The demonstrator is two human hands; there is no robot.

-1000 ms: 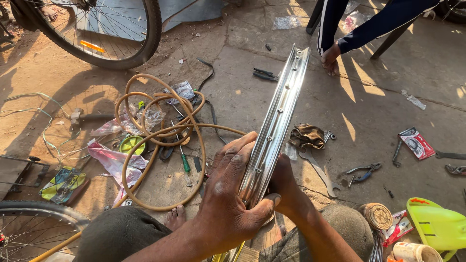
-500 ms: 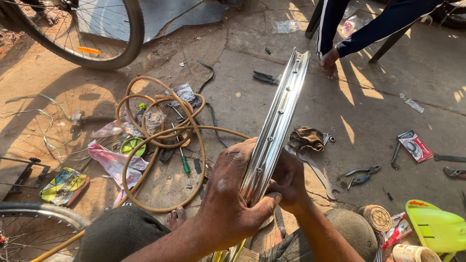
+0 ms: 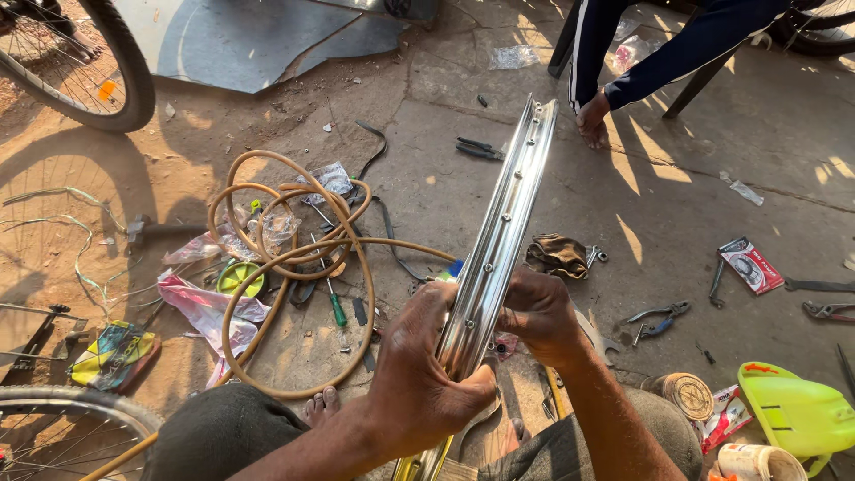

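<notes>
My left hand (image 3: 423,383) and right hand (image 3: 534,312) both clamped on the shiny wheel rim (image 3: 499,249), tan hose (image 3: 294,258) coiled on the floor nearby

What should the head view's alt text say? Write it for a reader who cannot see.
A seated person's left hand and right hand grip a shiny bare bicycle rim held edge-up over dusty concrete. A coiled tan hose, pliers and scattered tools lie around.

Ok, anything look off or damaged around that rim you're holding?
The rim looks straight, held on edge by both hands. Oddities are on the ground: the tan hose sprawls in loose coils over scattered tools, and a crumpled rag lies beside the rim.
</notes>
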